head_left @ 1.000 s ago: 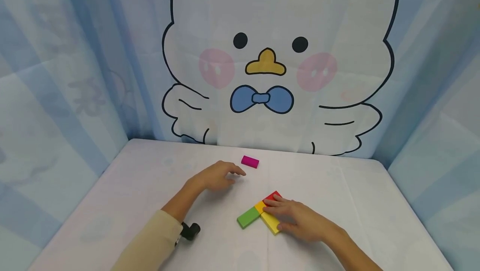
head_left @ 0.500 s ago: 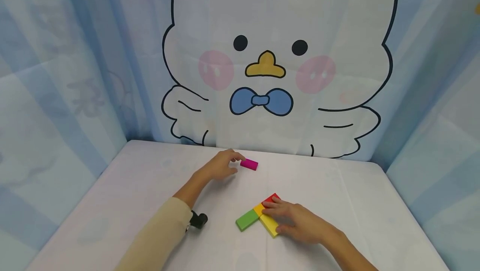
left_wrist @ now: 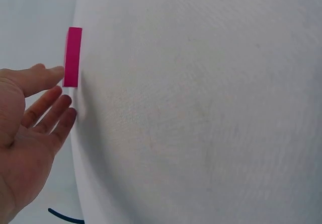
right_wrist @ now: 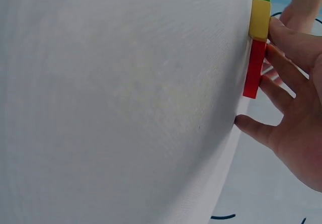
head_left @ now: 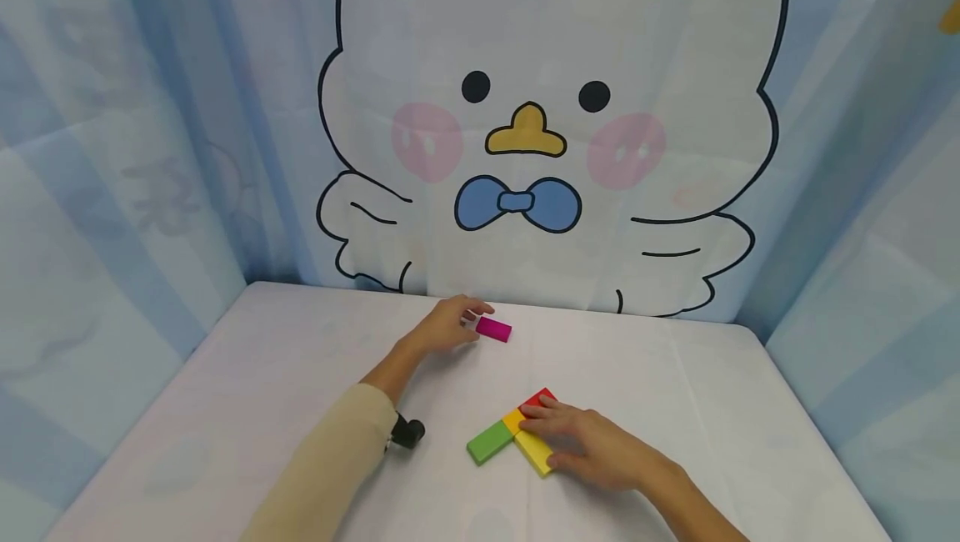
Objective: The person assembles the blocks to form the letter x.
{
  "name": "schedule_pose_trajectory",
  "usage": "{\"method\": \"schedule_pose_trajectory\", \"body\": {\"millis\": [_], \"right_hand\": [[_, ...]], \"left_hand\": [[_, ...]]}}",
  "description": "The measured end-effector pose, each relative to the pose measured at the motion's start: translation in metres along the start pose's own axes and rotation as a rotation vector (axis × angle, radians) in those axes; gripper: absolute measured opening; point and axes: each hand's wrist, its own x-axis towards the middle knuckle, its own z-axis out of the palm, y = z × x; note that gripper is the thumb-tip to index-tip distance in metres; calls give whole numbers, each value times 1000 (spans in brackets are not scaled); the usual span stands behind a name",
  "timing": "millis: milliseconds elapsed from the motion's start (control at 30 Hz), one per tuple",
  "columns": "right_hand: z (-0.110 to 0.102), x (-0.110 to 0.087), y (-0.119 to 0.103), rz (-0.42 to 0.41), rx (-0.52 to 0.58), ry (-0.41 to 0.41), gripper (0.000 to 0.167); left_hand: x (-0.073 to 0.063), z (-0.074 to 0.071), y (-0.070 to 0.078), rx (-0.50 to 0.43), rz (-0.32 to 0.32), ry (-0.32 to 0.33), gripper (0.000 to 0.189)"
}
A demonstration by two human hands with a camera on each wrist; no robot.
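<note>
A magenta block (head_left: 494, 329) lies toward the back of the table. My left hand (head_left: 448, 324) is at its left end, fingers loosely bent and spread from the thumb. In the left wrist view the thumb tip is right at the lower side of the magenta block (left_wrist: 73, 58), other fingertips just below it. My right hand (head_left: 592, 442) rests over a joined group of blocks, fingers spread. The group has a green block (head_left: 491, 443), a small orange-yellow block (head_left: 513, 420), a red block (head_left: 537, 398) partly under the fingertips, and a longer yellow block (head_left: 534, 452) by the thumb.
The blocks lie on a table with a white cloth (head_left: 285, 375). Behind it hangs a curtain (head_left: 525, 258) with a large cartoon bird, and blue-and-white curtains stand at both sides. A black wrist camera (head_left: 408, 431) sits at the left sleeve.
My left hand has moved forward and slightly right, up to the end of the magenta block. My right hand has stayed on the block group, and the blocks keep their arrangement.
</note>
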Motion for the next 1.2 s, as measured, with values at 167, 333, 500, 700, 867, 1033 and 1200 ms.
{"method": "schedule_pose_trajectory", "body": {"millis": [167,333,500,700,867,1033,1200], "right_hand": [[0,-2,1,-8,5,7,53],[1,-2,2,-15,0,12,54],[1,-1,3,-19,-5,9,54],[1,-1,2,-8,3,3,54],[1,-2,2,-15,2,9,54],[2,-2,2,-17,-3,8,54],[1,-3,1,-17,-7,6,54]], "left_hand": [[6,5,0,-29,0,14,44],[7,6,1,-52,-7,7,45],[10,9,2,-26,-16,4,43],[14,15,-1,6,-22,25,39],[14,17,2,18,-9,51,35],[14,17,1,28,-3,53,33],[12,16,3,27,-9,51,32]]}}
